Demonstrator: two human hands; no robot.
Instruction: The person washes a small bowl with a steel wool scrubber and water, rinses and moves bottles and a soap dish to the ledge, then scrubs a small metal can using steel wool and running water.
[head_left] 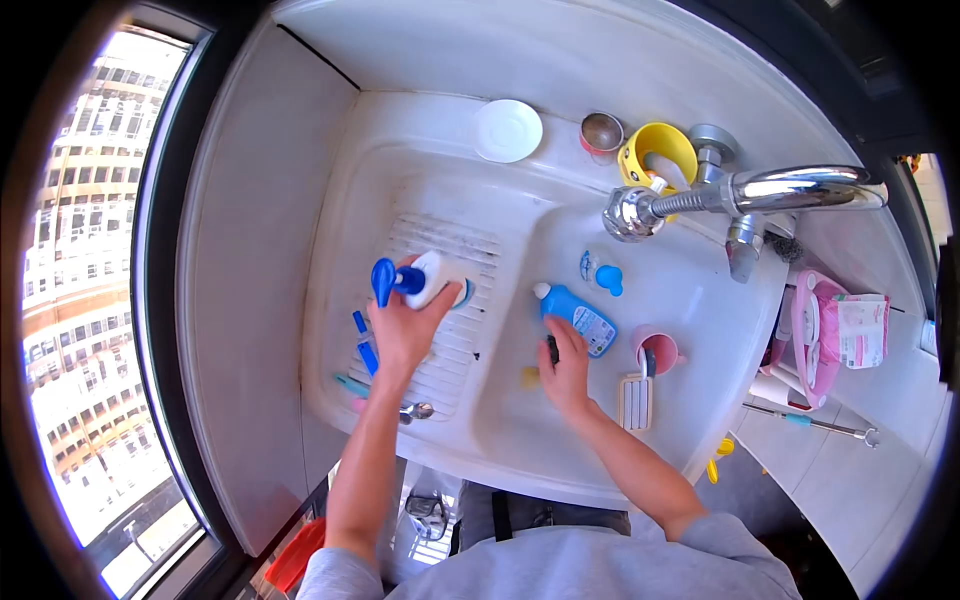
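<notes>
My left hand (403,333) is closed around a white pump bottle (432,280) with a blue pump head, tilted over the ribbed drainboard (440,370) of the sink. My right hand (566,372) is over the basin with its fingers curled. A small dark thing (552,349) shows at its fingers, too small to name. Just beyond these fingers lies a blue bottle (580,318) with a white cap, partly covered by them. Beside it is a small blue object (608,279). A pink cup (656,350) and a beige slatted soap dish (635,403) are to the right.
A white plate (508,131), a small metal-lined cup (601,134) and a yellow cup (657,150) stand on the back ledge. The chrome faucet (720,200) overhangs the basin. Blue pieces (366,350) and spoons (416,411) lie left. A pink basket (812,345) hangs right.
</notes>
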